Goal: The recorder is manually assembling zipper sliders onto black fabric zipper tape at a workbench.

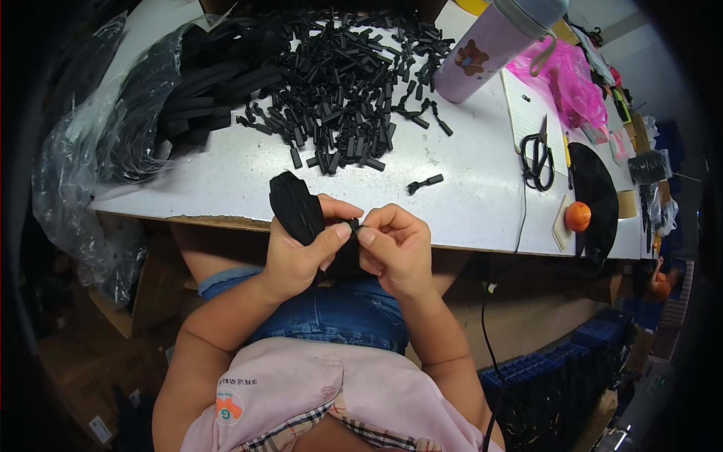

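Note:
My left hand (295, 260) is closed around a bundle of flat black fabric strips (294, 205), which stands up above the thumb. Its thumb and forefinger also pinch a small black piece (354, 225). From the other side, my right hand (401, 248) pinches the same piece at its fingertips. Both hands are just in front of the table's near edge, above my lap. Fingers cover much of the piece, so its shape is unclear. Beyond them lies a large pile of black zipper pulls (339, 90) with cord loops. One loose zipper pull (428, 182) lies nearer me.
More black strips (215, 90) spill from a clear plastic bag (98, 143) at left. On the right are a lilac bottle (482, 56), black scissors (537, 160), a notebook (531, 105), an orange fruit (578, 216) and a pink bag (576, 79). A cable (486, 324) hangs over the table edge.

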The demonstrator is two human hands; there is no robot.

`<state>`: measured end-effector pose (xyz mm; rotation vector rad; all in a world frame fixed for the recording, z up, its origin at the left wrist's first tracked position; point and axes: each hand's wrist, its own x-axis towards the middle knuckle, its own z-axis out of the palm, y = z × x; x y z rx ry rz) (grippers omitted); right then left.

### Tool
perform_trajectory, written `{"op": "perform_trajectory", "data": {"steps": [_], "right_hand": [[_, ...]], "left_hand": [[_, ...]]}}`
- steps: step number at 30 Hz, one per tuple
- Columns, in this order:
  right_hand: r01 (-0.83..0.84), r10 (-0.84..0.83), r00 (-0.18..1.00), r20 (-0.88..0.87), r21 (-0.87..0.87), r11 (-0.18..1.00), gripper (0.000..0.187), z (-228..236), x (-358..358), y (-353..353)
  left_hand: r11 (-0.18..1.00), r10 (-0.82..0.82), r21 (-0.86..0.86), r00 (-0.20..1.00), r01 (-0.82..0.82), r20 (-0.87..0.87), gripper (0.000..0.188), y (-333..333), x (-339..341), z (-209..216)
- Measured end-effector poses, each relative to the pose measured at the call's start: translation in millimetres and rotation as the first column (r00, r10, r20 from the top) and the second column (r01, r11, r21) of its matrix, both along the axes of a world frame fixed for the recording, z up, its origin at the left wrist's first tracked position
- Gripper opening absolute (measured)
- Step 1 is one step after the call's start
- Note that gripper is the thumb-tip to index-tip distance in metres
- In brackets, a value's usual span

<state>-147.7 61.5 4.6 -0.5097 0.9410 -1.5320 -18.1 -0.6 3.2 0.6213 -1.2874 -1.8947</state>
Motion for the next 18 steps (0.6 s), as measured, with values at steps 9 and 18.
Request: {"op": "perform_trajectory", "data": {"steps": [9,18], "right_hand": [[-0.094,0.093,0.995,0.029,0.026,0.995,0.006,2,-2,-1],[0.106,-0.163,0.909,-0.384,-0.167,0.98,0.006,-10,15,6]], "left_hand": [[0.999,-0.023,-0.04,0.999,0.024,0.028,0.017,0,2,-4],[0.999,0.027,0.022,0.997,-0.029,0.079,0.015,5,1,3]]}}
